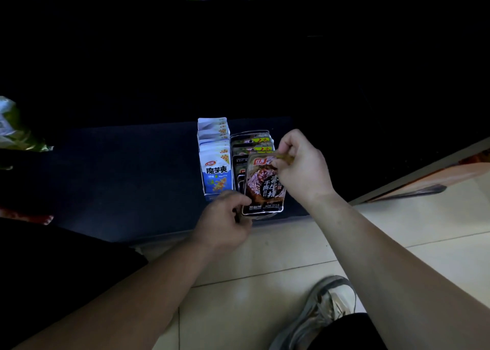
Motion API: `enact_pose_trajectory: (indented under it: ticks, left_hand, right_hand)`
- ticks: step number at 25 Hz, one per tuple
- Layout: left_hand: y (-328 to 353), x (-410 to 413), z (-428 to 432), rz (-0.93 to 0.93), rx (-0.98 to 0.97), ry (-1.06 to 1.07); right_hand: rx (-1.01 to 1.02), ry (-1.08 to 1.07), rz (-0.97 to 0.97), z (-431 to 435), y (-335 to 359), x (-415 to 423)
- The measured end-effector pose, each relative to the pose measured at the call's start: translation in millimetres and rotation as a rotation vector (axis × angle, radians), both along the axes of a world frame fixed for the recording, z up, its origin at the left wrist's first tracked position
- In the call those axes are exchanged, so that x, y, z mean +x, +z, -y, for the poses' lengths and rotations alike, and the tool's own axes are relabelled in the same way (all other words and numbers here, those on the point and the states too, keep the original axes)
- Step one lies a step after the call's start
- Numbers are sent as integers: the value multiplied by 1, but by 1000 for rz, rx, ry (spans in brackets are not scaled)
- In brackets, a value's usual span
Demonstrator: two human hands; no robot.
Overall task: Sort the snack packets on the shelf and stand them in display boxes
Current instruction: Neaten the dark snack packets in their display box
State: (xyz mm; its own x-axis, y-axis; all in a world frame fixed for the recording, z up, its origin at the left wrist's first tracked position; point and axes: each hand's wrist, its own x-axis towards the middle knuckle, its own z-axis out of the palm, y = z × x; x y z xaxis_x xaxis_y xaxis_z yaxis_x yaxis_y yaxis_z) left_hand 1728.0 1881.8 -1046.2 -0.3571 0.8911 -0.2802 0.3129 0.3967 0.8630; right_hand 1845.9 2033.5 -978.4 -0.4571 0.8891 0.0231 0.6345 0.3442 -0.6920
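You hold the dark beef packet [265, 188].
Your right grip [299, 164] pinches its 1 o'clock corner, left grip [225, 217] its 7 o'clock corner; blue packets [216, 172] stand at 9 o'clock.

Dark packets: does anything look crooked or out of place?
Yes: the front dark packet is tilted, out of line with those behind, pinched at its top by the right hand; the left hand is at its bottom corner. Blue packets stand straight.
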Motion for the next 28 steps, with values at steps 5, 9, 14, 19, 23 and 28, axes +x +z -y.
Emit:
enact_pose_trajectory:
  ticks: [5,9,14,19,23,28]
  left_hand:
    - [0,1,2,-368,-135,-283]
    - [-2,-3,5,-418,-135,-276]
    - [-5,-1,10,-393,-239,-398]
    - [-1,1,14,-275,93,-176]
    - [17,5,4,-139,106,-29]
    - [5,5,4,-141,125,9]
  right_hand:
    - [-100,-6,-111,-1,3,9]
    - [-197,-24,-206,0,4,15]
    - [-314,46,-194,0,-2,24]
    - [-300,85,-16,11,-18,34]
    - [-284,121,55,23,-37,30]
    - [-476,12,-88,8,-27,32]
